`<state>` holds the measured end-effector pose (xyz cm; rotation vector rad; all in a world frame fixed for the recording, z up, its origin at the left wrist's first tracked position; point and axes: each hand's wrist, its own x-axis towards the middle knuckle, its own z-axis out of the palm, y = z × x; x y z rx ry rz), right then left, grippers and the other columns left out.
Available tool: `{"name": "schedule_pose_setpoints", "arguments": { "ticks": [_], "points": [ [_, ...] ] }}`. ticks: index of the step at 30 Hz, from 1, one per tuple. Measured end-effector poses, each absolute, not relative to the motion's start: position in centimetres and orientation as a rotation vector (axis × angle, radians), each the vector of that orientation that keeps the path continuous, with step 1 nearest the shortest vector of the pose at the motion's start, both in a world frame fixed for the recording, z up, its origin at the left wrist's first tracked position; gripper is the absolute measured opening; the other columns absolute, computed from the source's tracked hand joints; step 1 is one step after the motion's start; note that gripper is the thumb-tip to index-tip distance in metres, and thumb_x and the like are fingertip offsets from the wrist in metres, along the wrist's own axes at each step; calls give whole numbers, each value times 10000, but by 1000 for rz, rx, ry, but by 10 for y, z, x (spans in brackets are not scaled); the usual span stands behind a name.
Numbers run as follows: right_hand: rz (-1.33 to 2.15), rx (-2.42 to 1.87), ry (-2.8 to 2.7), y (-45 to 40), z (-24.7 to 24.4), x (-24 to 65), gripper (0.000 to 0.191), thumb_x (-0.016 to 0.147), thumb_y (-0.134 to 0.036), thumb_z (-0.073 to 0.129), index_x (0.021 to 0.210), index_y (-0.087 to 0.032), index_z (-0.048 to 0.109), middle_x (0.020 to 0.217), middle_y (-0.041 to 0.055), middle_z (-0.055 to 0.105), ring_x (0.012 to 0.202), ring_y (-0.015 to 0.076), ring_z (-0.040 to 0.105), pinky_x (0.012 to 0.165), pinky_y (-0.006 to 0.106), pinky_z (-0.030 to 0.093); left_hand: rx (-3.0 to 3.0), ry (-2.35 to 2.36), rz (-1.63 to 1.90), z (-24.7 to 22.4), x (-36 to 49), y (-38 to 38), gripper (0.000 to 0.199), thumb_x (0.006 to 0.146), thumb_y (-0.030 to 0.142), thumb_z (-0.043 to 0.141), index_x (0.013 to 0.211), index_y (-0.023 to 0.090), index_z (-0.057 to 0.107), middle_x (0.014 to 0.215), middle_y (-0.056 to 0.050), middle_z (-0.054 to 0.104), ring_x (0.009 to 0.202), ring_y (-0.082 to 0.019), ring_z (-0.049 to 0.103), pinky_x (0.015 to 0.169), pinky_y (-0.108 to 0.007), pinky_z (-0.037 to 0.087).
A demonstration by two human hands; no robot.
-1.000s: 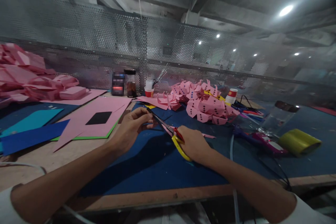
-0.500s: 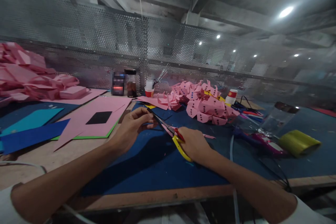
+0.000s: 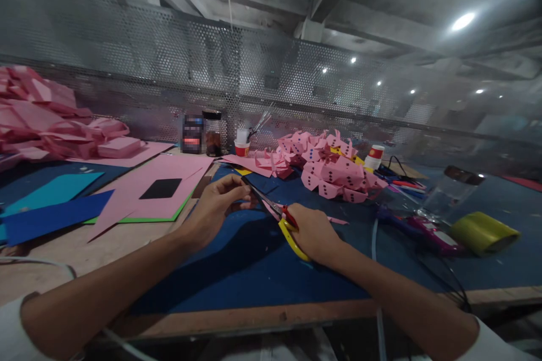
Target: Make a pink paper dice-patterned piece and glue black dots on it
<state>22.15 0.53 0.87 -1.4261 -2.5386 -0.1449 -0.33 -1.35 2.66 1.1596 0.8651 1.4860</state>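
Note:
My right hand [image 3: 317, 235] is wrapped round a pair of scissors [image 3: 291, 241] with yellow and red handles. Their blades point up and left towards my left hand [image 3: 214, 203]. Between thumb and fingers, my left hand pinches a thin black piece [image 3: 248, 183] that looks like paper; its far end lies along the blades. Whether the blades have closed on it I cannot tell. Under the scissors, pink paper scraps [image 3: 337, 220] rest on the blue mat [image 3: 249, 287]. A black rectangle of paper [image 3: 161, 188] lies on pink sheets [image 3: 127, 203] to the left.
Folded pink paper pieces with dark dots [image 3: 334, 172] are heaped behind my hands. A larger pink pile [image 3: 38, 115] stands far left, near blue sheets [image 3: 59, 214]. On the right are a clear jar [image 3: 451, 194], a yellow roll [image 3: 485, 233] and a glue gun [image 3: 436, 234] with cable.
Both hands keep nearly the same pose on the scissors and the black piece. The whole view has shifted very slightly.

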Motion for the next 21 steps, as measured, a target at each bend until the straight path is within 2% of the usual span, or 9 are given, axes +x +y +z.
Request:
{"name": "schedule_pose_setpoints", "arguments": {
  "ticks": [11, 21],
  "points": [
    [-130, -1433, -2562, 6, 9, 222, 278, 993, -413, 424, 937, -210, 605, 924, 50, 716, 796, 201, 679, 619, 296, 275, 1159, 862, 1483, 26, -4, -12, 178, 748, 255, 779, 744, 175, 620, 762, -1, 666, 706, -146, 667, 700, -278, 542],
    [-153, -1384, -2539, 6, 7, 221, 270, 999, -400, 399, 953, -207, 583, 924, 48, 717, 758, 199, 678, 596, 306, 234, 1160, 883, 1458, 27, 1, -16, 175, 758, 259, 772, 716, 181, 620, 744, 2, 655, 714, -143, 653, 688, -267, 537]
  ]
}}
